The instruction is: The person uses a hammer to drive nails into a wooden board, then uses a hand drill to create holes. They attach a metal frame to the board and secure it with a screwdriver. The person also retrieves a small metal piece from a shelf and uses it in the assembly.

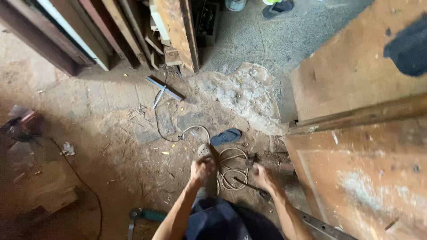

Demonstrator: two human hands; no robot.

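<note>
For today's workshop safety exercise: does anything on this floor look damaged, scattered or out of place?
Yes. The floor surface is broken beside a pale rubble patch. Splinters and scraps lie scattered. One dark sandal lies alone near a loosely coiled cord, beside the left hand and right hand.

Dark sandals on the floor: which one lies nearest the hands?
The dark sandal just beyond the coiled cord; the other sandal lies far off at the frame's top edge.

head cam only, no second view to overlap | worn up top, looking pretty much straight down at the dusty floor (pixel 111 146) | hands low centre around 6 o'clock, fairly near | leaning planks (pixel 133 31) at 11, wooden panel (pixel 356 66) at 2
</note>
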